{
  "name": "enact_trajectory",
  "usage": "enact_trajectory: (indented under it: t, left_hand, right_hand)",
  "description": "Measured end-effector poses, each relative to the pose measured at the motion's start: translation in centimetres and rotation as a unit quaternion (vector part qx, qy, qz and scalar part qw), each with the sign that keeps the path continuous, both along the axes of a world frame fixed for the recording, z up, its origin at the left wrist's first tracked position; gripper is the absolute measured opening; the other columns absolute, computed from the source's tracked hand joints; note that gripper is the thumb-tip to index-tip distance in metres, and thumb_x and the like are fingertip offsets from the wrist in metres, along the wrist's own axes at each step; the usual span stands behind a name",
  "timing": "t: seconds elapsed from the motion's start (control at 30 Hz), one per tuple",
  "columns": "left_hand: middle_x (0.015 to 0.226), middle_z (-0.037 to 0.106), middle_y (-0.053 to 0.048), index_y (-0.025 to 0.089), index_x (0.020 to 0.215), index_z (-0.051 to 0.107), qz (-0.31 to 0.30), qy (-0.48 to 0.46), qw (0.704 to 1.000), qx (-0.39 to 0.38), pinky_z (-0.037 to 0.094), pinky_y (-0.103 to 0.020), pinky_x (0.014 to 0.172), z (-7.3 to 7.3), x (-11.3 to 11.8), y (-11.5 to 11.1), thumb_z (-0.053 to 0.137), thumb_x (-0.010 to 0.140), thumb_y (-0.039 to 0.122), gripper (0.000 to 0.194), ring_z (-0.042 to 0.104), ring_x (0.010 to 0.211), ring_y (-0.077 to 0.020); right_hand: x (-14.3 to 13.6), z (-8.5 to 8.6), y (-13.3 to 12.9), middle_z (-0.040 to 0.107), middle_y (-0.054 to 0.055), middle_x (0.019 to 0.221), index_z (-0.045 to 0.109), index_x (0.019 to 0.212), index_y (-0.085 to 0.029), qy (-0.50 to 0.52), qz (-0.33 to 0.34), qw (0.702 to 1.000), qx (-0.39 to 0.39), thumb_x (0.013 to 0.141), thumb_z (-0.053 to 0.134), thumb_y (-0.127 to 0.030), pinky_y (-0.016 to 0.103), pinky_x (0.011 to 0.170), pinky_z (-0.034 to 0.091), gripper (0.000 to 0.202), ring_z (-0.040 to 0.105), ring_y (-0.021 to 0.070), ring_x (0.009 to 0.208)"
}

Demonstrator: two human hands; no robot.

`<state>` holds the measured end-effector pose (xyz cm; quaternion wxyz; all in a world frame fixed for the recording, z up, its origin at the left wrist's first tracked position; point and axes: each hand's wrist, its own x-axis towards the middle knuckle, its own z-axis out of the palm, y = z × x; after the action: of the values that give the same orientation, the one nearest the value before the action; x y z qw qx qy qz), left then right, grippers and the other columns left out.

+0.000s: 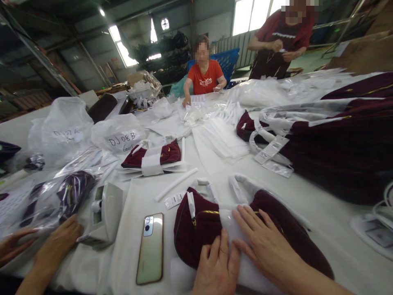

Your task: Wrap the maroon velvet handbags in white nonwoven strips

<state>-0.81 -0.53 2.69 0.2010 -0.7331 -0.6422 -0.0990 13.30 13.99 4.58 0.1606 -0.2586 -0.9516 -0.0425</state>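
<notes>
A maroon bag with gold zippers lies on the white table, a white translucent sheet across its middle. My left hand rests at the bag's lower edge, bent fingers pressing on the sheet and the fabric. My right hand lies over the sheet and the bag's right part, its fingers spread flat. White-wrapped handles stick up at the back of the bag, and a white tag lies at its left.
Left of the bag are a phone and a tape dispenser; a co-worker's hands are further left. A wrapped bag lies behind, maroon bags are piled right. Two people stand across the table.
</notes>
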Motion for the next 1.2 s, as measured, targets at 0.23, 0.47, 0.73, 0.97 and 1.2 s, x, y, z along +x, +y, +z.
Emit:
enact_trajectory:
  t: [0.23, 0.47, 0.73, 0.97, 1.2]
  left_hand:
    - [0.152, 0.04, -0.018, 0.013, 0.146, 0.038, -0.018, -0.042, 0.977, -0.21, 0.052, -0.041, 0.09, 2.0, -2.0, 1.9, 0.066, 0.087, 0.037, 0.07, 0.054, 0.12, -0.0269]
    - [0.157, 0.033, -0.017, 0.013, 0.151, 0.027, -0.034, -0.026, 0.973, -0.225, 0.035, -0.045, 0.113, 4.2, -3.7, 0.3, 0.081, 0.07, 0.046, 0.103, 0.036, 0.141, -0.031]
    - [0.151, 0.042, -0.019, 0.008, 0.148, 0.03, -0.079, -0.021, 0.966, -0.247, 0.036, -0.045, 0.108, 4.2, -4.8, 1.0, 0.06, 0.085, 0.028, 0.073, 0.043, 0.137, -0.0305]
    - [0.144, 0.049, -0.022, 0.004, 0.147, 0.024, -0.086, -0.043, 0.951, -0.295, 0.043, -0.043, 0.099, 6.6, -5.3, 2.5, 0.057, 0.081, 0.022, 0.076, 0.047, 0.133, -0.0291]
    - [0.123, 0.063, -0.015, 0.008, 0.145, 0.025, -0.082, -0.067, 0.948, -0.3, 0.047, -0.039, 0.088, 8.8, -4.1, 3.5, 0.054, 0.083, 0.022, 0.07, 0.061, 0.113, -0.0279]
  right_hand:
    - [-1.2, -1.8, 1.8, 0.043, 0.018, 0.15, 0.044, 0.145, -0.013, -0.032, -0.009, 0.991, -0.131, 0.101, 0.03, -0.04, 0.06, 0.112, 0.029, 0.054, 0.04, 0.0321, 0.138]
    - [1.5, 2.6, 0.8, 0.055, 0.014, 0.14, 0.058, 0.133, -0.014, 0.132, -0.053, 0.957, -0.253, 0.098, 0.034, -0.049, 0.044, 0.108, 0.04, 0.054, 0.052, 0.027, 0.129]
    - [7.9, 1.6, -9.2, 0.059, 0.002, 0.05, 0.075, 0.088, -0.023, 0.104, -0.231, 0.89, -0.38, 0.082, 0.052, -0.064, 0.03, 0.052, 0.037, 0.047, 0.053, 0.0181, 0.045]
    - [4.5, -1.5, -11.4, 0.061, 0.002, 0.059, 0.068, 0.093, -0.018, 0.28, -0.263, 0.779, -0.495, 0.076, 0.057, -0.073, 0.029, 0.051, 0.042, 0.059, 0.053, 0.0166, 0.049]
    - [4.8, 1.7, -8.7, 0.052, 0.0, 0.053, 0.061, 0.064, -0.018, 0.353, -0.266, 0.741, -0.506, 0.074, 0.062, -0.071, 0.025, 0.047, 0.036, 0.053, 0.044, 0.0119, 0.048]
